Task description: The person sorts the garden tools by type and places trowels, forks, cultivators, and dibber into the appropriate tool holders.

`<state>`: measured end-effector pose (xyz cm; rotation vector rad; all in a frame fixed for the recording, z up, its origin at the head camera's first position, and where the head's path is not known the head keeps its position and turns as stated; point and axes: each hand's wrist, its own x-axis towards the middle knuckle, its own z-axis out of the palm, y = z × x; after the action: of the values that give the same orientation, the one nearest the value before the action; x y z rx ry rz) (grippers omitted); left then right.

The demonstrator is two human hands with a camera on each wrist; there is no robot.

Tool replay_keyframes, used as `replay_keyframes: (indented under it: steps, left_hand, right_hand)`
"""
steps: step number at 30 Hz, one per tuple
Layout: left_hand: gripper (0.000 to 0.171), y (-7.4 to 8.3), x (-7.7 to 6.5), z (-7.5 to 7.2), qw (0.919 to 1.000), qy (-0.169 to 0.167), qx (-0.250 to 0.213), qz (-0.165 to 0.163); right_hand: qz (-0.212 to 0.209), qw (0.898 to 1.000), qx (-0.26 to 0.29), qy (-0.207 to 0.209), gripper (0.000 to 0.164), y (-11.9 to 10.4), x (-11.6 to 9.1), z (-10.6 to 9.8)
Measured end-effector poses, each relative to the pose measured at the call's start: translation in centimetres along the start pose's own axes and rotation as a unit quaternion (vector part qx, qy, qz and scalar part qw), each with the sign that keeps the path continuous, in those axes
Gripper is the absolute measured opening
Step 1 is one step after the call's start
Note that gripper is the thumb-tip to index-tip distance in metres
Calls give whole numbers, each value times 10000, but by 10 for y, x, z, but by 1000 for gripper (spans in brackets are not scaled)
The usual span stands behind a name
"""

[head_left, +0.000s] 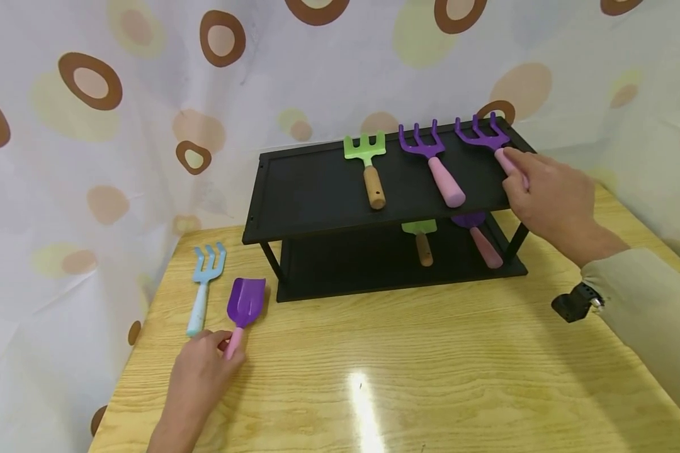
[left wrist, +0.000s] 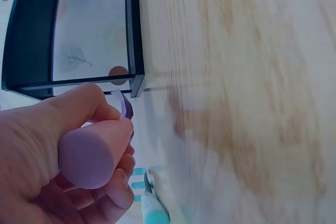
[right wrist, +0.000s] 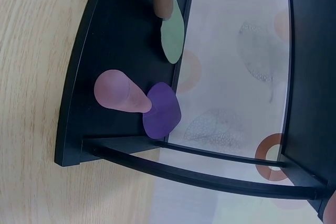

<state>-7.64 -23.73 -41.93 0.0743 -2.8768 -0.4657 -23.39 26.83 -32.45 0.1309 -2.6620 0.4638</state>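
Note:
My left hand (head_left: pixel 201 371) grips the pink handle (left wrist: pixel 89 153) of a purple hand trowel (head_left: pixel 246 302), whose blade points away from me low over the table's left side. Left of it lies a light-blue hand rake (head_left: pixel 206 277), tines pointing away. At the right end of the black rack's top shelf, my right hand (head_left: pixel 555 195) holds the pink handle of a purple hand rake (head_left: pixel 483 135). Another purple hand rake (head_left: pixel 422 148) with a pink handle and a green hand fork (head_left: pixel 366 151) with a wooden handle lie beside it on that shelf.
The two-tier black rack (head_left: pixel 311 189) stands at the back of the wooden table (head_left: pixel 408 352). Its lower shelf (head_left: pixel 340 267) bears a green-headed tool (right wrist: pixel 172 38) with a wooden handle and a purple-headed tool (right wrist: pixel 161 111) with a pink handle. A patterned curtain (head_left: pixel 328 69) hangs behind.

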Motion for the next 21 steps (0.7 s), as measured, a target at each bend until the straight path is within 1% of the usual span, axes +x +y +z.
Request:
replay_keyframes:
  steps: [6,10,15,21]
  left_hand:
    - [24,4,-7,-5,9997,-22,21,252]
    - [25,11,-8,-7,9996,-196,-36,222]
    - [29,21,-6,-7,9986,-452,-71,246]
    - [30,33,0,-2,9974,-601,-6,398]
  right_hand:
    - [-6,10000,-20,27,53,1,-1,0]
    - [-41,10000,-4,77,52,1,1,1]
    - [-29,10000,-36,65,52,1,2,1]
    - [-18,10000,-27,52,52,2,1,2]
